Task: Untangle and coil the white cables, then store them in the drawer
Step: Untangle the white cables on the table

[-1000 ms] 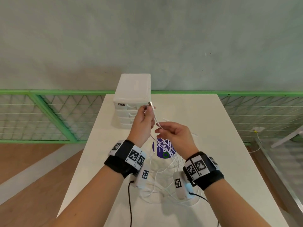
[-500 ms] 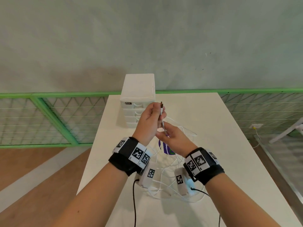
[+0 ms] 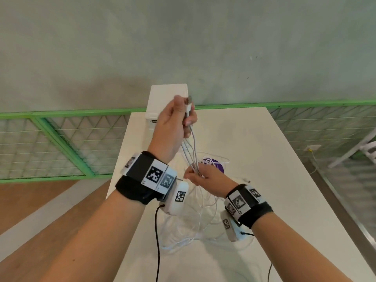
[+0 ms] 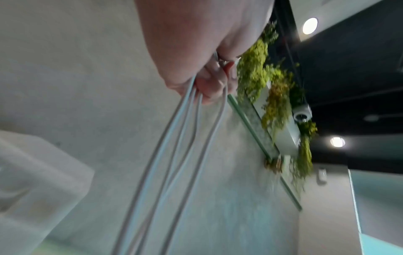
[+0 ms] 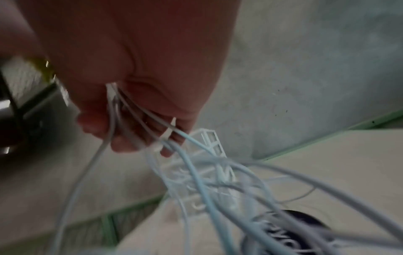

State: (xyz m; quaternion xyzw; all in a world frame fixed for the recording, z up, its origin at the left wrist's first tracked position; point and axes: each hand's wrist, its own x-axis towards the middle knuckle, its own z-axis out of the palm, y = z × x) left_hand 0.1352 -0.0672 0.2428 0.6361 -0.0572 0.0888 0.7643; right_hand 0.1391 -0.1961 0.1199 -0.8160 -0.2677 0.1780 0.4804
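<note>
My left hand (image 3: 184,117) is raised above the table and pinches the plug ends of the white cables (image 3: 190,147); in the left wrist view several strands (image 4: 174,143) hang down from its curled fingers (image 4: 214,86). My right hand (image 3: 198,174) is lower and grips the same strands a short way down, fingers (image 5: 139,136) curled round them (image 5: 196,165). Below the hands the cables spread in loose tangled loops (image 3: 189,226) on the table. A small white drawer unit (image 3: 168,99) stands at the table's far left edge, partly hidden by my left hand.
The white table (image 3: 264,180) runs away from me; a round purple sticker (image 3: 216,166) lies under the cables. A green mesh railing (image 3: 61,139) and a grey wall stand behind. Black wires (image 3: 157,241) hang from the wrist cameras. Wooden floor lies at left.
My left hand has risen with the cable ends, drawing the strands taut. My right hand has slid down along them and closed round the bundle. The view has tilted downward.
</note>
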